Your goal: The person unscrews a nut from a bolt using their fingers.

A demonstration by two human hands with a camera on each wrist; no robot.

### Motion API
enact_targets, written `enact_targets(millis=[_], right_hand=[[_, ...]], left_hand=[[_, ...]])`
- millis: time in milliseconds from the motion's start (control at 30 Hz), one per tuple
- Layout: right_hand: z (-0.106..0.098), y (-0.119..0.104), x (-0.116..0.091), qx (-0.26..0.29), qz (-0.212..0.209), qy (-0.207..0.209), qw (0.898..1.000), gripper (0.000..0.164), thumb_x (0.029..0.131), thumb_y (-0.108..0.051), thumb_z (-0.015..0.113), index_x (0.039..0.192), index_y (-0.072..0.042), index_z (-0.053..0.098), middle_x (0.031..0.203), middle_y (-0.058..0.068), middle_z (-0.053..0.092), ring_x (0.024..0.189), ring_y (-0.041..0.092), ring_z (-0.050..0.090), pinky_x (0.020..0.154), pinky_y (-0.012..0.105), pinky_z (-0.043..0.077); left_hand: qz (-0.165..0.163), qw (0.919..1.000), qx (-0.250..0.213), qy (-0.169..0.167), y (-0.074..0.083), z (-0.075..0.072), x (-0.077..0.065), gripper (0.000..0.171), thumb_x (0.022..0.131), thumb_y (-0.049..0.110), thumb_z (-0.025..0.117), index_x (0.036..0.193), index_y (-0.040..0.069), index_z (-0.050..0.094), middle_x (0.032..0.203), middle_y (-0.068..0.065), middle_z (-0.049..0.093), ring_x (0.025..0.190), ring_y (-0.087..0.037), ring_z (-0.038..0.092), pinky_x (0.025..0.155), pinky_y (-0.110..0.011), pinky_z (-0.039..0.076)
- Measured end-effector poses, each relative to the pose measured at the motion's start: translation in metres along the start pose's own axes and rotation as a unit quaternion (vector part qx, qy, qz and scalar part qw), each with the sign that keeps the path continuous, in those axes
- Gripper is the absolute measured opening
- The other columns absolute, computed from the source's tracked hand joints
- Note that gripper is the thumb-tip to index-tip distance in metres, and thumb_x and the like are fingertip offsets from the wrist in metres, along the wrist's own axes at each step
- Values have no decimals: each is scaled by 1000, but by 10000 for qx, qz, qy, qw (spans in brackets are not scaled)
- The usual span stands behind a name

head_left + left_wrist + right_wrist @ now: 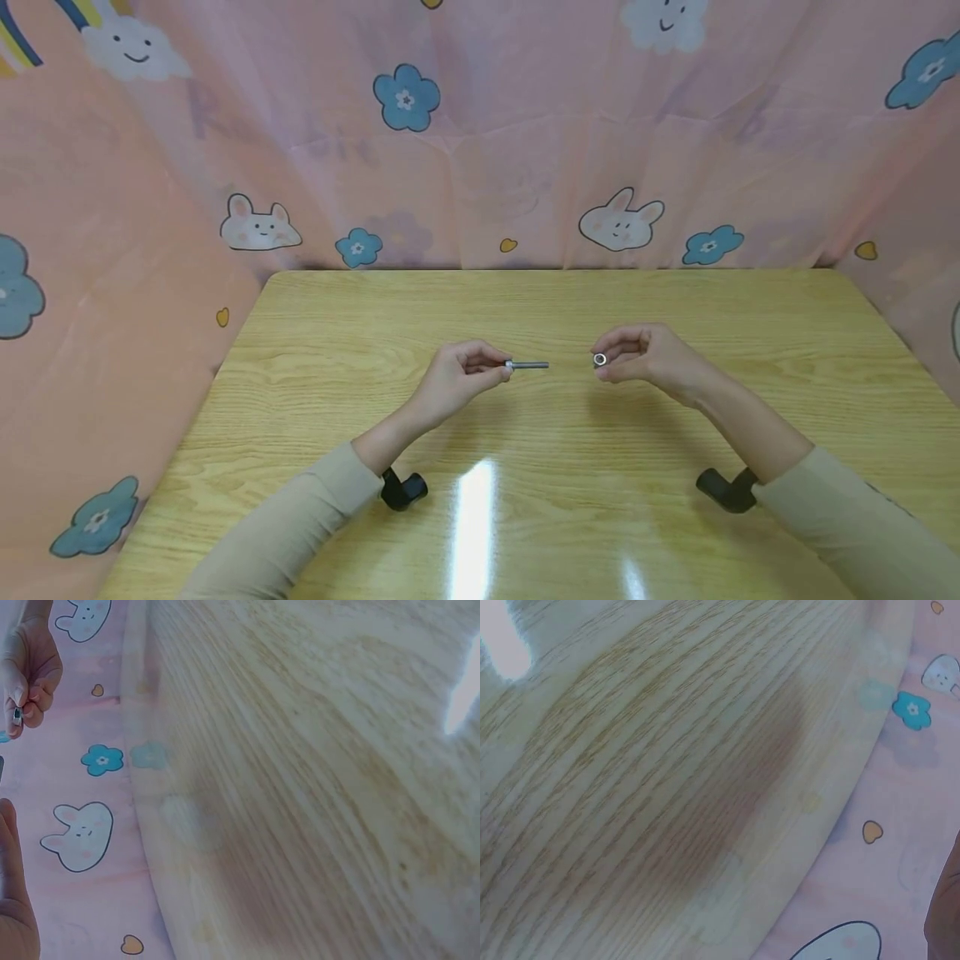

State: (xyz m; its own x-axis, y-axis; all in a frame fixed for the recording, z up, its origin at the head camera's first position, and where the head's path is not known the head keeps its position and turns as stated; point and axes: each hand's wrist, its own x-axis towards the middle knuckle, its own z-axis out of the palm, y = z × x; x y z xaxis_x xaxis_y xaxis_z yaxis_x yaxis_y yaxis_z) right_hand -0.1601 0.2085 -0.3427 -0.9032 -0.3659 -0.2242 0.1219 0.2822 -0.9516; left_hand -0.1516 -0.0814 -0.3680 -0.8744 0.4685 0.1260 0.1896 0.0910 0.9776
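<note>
My left hand [463, 375] pinches a metal bolt [531, 365] by its head, between thumb and fingers. The bolt lies level, its shank pointing right. Across a short gap, my right hand [651, 358] pinches a small metal nut [599, 360] at its fingertips, the hole of the nut showing toward the head camera. Both hands are held over the table, bolt and nut apart at about the same height. In the left wrist view the right hand [34, 671] with the nut [17, 715] shows at the left edge; only a sliver of the right hand [945, 915] is in the right wrist view.
A wood-grain table [540, 308] lies below, with a bright light reflection [472, 525] on its near part. Black wrist camera mounts stick out beside the left sleeve [300, 517] and the right sleeve [840, 508]. A pink patterned curtain [480, 167] stands behind and at the sides.
</note>
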Motion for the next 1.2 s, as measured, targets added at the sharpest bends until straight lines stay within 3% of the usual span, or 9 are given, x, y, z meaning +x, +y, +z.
enact_targets(millis=[167, 233, 400, 467, 733, 967, 1200], right_hand=[[-3, 4, 3, 169, 23, -68, 9998, 21, 78, -2, 73, 97, -3, 64, 82, 2, 64, 76, 13, 63, 74, 31, 55], [-4, 7, 4, 228, 76, -76, 9997, 21, 78, -2, 72, 97, -3, 64, 82, 2, 64, 76, 13, 63, 74, 31, 55], [-7, 12, 8, 208, 249, -44, 9995, 29, 78, -4, 73, 103, 3, 61, 83, 1, 64, 76, 12, 62, 74, 31, 54], [-8, 15, 10, 159, 279, -45, 9995, 33, 78, -5, 73, 106, 7, 58, 83, 1, 64, 76, 12, 62, 75, 31, 54], [-10, 29, 20, -37, 365, 4, 9993, 41, 77, -4, 74, 109, 12, 55, 81, -1, 65, 76, 10, 62, 72, 26, 54], [-7, 40, 29, -604, 621, 44, 9962, 42, 77, -8, 75, 110, 9, 58, 82, -3, 66, 78, 9, 61, 72, 22, 51], [-2, 46, 36, -752, 836, -180, 9935, 40, 78, -7, 74, 111, 9, 58, 87, 2, 68, 80, 10, 62, 73, 22, 50]], left_hand=[[-121, 9999, 83, 67, -6, -1, 3, 20, 88, 5, 64, 105, -6, 64, 99, -18, 66, 90, -32, 65, 78, -29, 54], [-129, 9998, 120, 67, -2, 0, 2, 20, 88, 3, 63, 104, -8, 63, 99, -19, 65, 90, -31, 65, 78, -29, 54], [-111, 9997, 215, 104, -8, -1, 5, 17, 87, 3, 63, 102, -6, 64, 97, -15, 66, 85, -21, 66, 76, -28, 54], [-120, 9996, 232, 121, -19, -2, 8, 17, 87, 4, 64, 102, -4, 65, 96, -13, 67, 84, -16, 66, 76, -28, 54], [-222, 9986, 466, 61, -30, -2, 13, 18, 87, 4, 64, 103, -6, 64, 96, -18, 66, 87, -26, 66, 76, -28, 54], [-350, 9957, 853, -30, -37, 1, 19, 14, 87, 5, 65, 98, -2, 66, 92, -11, 67, 80, -16, 65, 70, -24, 53], [-352, 9926, 1162, -70, -43, 5, 25, 10, 85, 2, 66, 94, -2, 67, 87, -10, 68, 76, -13, 64, 67, -22, 52]])
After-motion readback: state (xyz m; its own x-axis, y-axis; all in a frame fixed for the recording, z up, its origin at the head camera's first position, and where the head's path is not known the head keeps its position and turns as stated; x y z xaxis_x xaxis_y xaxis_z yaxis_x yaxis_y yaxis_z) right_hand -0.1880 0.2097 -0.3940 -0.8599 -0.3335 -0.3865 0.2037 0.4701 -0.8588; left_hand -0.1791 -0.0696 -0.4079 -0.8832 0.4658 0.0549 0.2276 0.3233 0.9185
